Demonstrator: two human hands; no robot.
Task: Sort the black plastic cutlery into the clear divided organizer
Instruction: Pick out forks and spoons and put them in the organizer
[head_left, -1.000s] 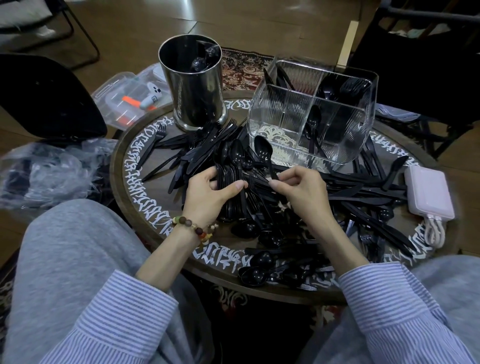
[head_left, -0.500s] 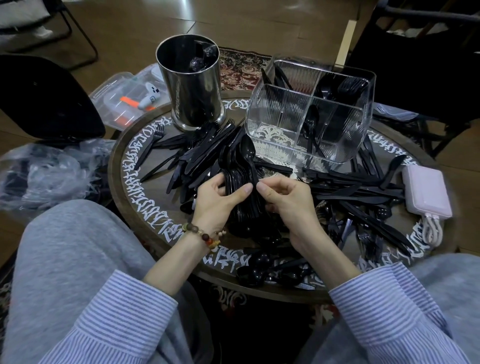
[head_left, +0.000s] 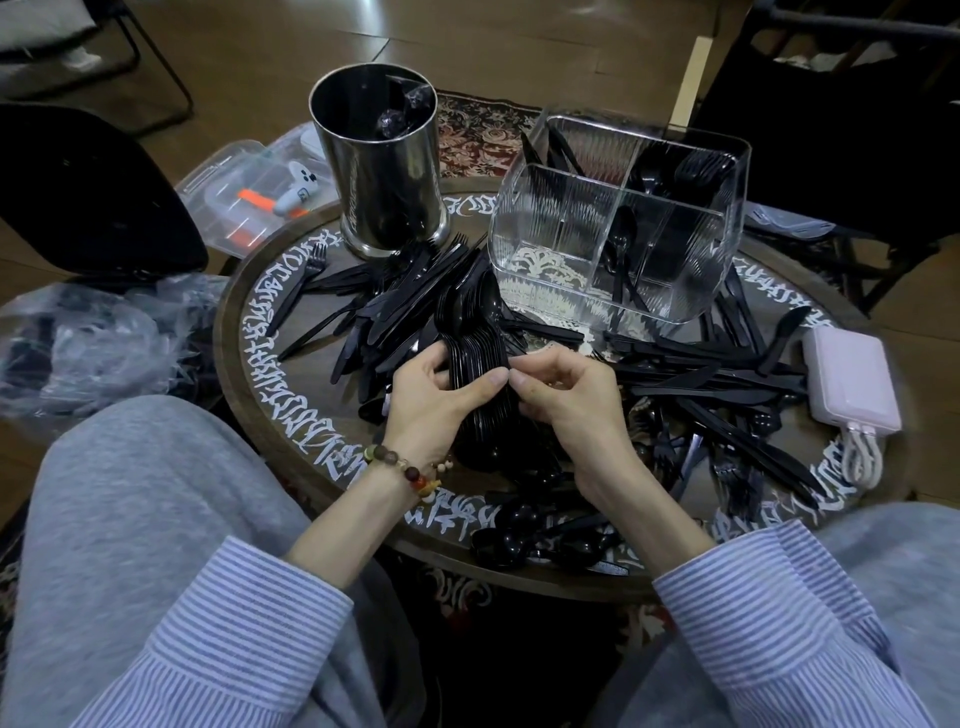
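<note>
On the far left of the round dark wooden bench with white lettering round its rim (head_left: 270, 364), a few loose black plastic forks (head_left: 306, 280) and knives lie spread out, unsorted. Just behind them stands a tall shiny metal cylinder holder (head_left: 387, 171) with a couple of dark pieces inside.

Toward the middle, the left hand (head_left: 431, 400) grasps a thick stacked bundle of black plastic spoons (head_left: 480, 353), its fingers curled round the handles and the bowls fanning away toward the organizer. The right hand (head_left: 566, 395) meets it, thumb and fingertips pinching at the same bundle just beside the left thumb. I judge the spoons are being gathered and squared up before being dropped in.

Right of centre sits the clear ribbed plastic divided organizer (head_left: 545, 249). Its near-left compartment looks empty; the others hold only a few black pieces each, including a spoon in the near-right one.

Further right, a large heap of black plastic knives (head_left: 727, 379) and other pieces lies on the bench, reaching a pale pink power bank with a white cable (head_left: 852, 384). More spoons lie at the near rim.

The sorting appears to be at an early stage: most cutlery is still outside the organizer.
</note>
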